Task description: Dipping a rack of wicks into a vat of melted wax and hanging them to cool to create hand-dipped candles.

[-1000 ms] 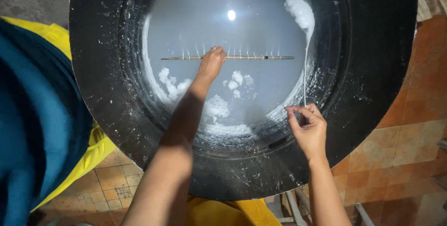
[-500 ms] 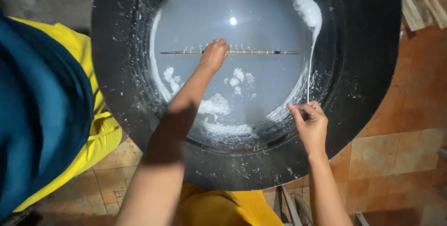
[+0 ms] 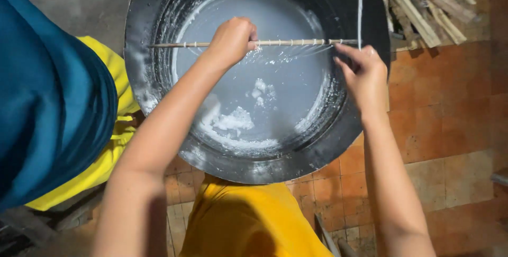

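Head view: left grip [image 3: 231,40] around stick [image 3: 296,42]

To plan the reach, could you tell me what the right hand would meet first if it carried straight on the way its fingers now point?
The right hand points up and left; it would probably meet the stick end first, then the white strand. Depth is unclear.
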